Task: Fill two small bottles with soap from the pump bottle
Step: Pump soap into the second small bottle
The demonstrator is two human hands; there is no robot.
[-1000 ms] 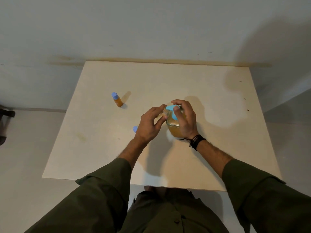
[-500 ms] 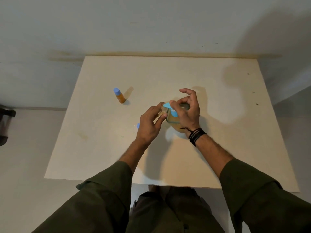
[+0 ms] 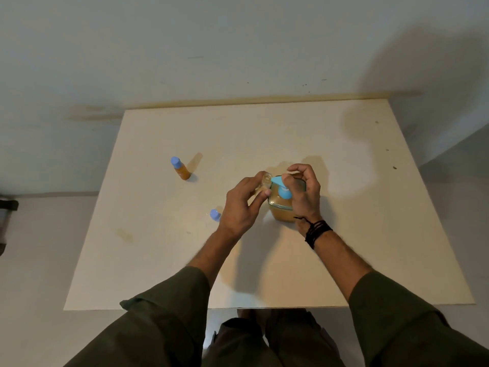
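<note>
Left hand (image 3: 242,207) pinches an open small bottle (image 3: 265,182), mouth tipped up right at the spout of the pump bottle (image 3: 281,207). Bottle looks clear, contents not readable. Right hand (image 3: 303,193) sits on top of the pump, one finger down on the blue pump head (image 3: 281,185), other fingers curled loosely above it, not wrapped round anything; I read it as pressing, not grasping. Pump bottle stands mid table (image 3: 304,133), amber soap inside, squat and square-ish.

Capped bottle (image 3: 180,168) stands upright well to the left, amber-filled, blue cap on, so likely the first one is done. Loose cap (image 3: 215,215) lies on the table just beside the left wrist, probably belongs to the held bottle.

Handling, judged: small bottle is light, rigid, tiny mouth, easy to miss with the spout, so hold it low on the body and keep the neck against the nozzle. Soap drips would make it slick. Pump bottle looks heavy enough to stay put under a straight-down press; an off-centre push could tip it. Cap is small and could roll
</note>
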